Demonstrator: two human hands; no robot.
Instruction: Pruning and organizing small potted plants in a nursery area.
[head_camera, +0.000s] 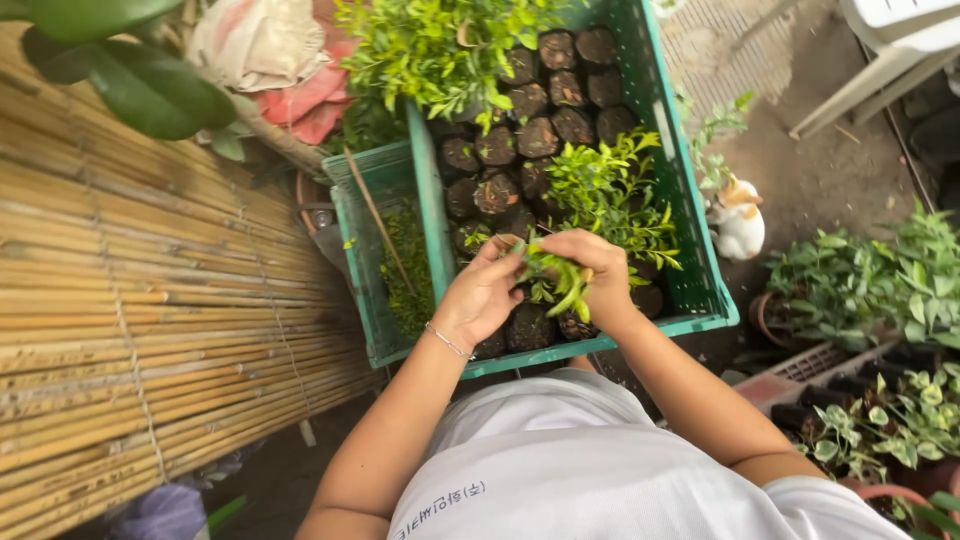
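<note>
Nearest, at 6 o'clock: a white shirt (560, 460) and two bare arms reaching forward.

Just past that, the left hand (482, 297), fingers bent, tips touching the leaves. Hard to tell whether pinching or only resting there. Right hand (598, 272) close beside it, fingers pressed together, pinching a little plant (556, 283) low down by the stem. Little plant held up between both hands, over the near end of the big green crate (700, 300), just above the black soil bags (528, 328).

Could snap the thin stem if squeezed too hard or bent sideways. Could tear off soft leaves if the two hands pull apart. Could slip and drop onto the bags if held too loosely. Could knock a bag over with a wrist, so close to the near row.

Farther in, at 12 o'clock: more soil bags (560, 100) packed side by side, some with leafy young plants (610, 190) right next to the hands. Easy to crush those with a careless elbow or a fast move.

At 10 o'clock, a smaller green crate (365, 250) touching the big one, with a stick leaning inside. At 9 o'clock, a bamboo mat (150, 300). At 2 o'clock, a white and orange cat (738, 222) just beside the big crate; might jump in and flatten plants. At 3 o'clock, potted plants (870, 280) on the ground.
</note>
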